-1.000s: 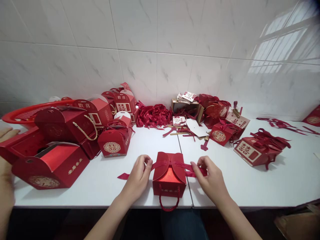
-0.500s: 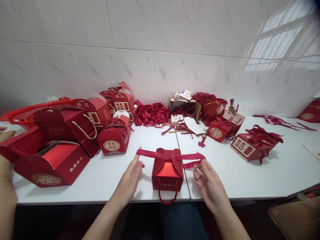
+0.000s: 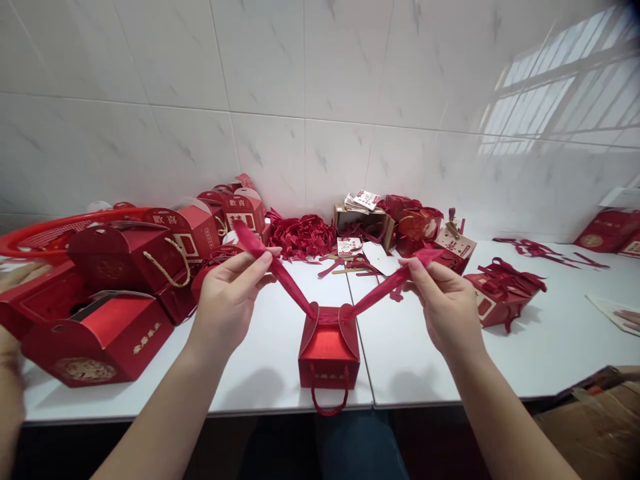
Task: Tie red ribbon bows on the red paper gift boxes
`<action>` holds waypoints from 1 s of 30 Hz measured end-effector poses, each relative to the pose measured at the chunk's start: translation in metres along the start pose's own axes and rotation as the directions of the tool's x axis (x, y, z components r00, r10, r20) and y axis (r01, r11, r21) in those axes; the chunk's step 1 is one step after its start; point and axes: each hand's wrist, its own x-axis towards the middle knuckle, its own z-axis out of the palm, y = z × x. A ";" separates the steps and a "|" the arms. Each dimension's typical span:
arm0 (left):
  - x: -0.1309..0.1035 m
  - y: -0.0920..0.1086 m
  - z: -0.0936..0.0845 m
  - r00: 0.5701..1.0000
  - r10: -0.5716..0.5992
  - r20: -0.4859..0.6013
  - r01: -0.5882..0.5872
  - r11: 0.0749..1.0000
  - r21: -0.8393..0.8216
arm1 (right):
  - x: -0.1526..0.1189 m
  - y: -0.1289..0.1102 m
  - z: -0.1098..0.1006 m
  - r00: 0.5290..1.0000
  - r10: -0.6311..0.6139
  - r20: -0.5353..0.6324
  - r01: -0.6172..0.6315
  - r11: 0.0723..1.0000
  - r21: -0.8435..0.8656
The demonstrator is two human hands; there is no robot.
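Observation:
A small red gift box (image 3: 329, 360) stands upright at the table's front edge, its rope handle hanging over the front. One dark red ribbon (image 3: 291, 288) runs through the holes in the box's top flaps. My left hand (image 3: 230, 297) pinches one end of it, raised to the left above the box. On the other side my right hand (image 3: 443, 300) pinches the opposite end at about the same height. Both lengths slant up from the flaps in a V and look taut. Neither hand touches the box itself.
Several larger red boxes (image 3: 100, 340) and an orange-red basket (image 3: 45, 237) crowd the left. A heap of red ribbons (image 3: 303, 233) lies by the wall. Finished-looking boxes (image 3: 507, 293) stand right. Another person's hand (image 3: 15, 277) is at the far left, another (image 3: 627, 319) at the right edge.
Both my hands have risen and moved outward, drawing the ribbon ends up from nearly level to a steep V. My right fingers have closed in a pinch. The box stays in place.

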 end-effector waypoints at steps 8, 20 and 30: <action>0.009 0.018 0.031 0.984 -0.033 0.177 -0.002 0.981 0.194 | 0.020 -0.048 0.035 0.944 -0.137 0.300 0.208 0.953 -0.219; 0.014 0.036 0.043 0.934 -0.006 0.358 -0.042 0.991 0.127 | 0.024 -0.058 0.057 0.897 -0.021 0.441 0.001 0.999 0.047; 0.000 0.040 0.046 0.910 -0.033 0.414 -0.116 0.937 0.329 | 0.020 -0.057 0.064 0.731 0.076 0.678 0.080 0.977 -0.195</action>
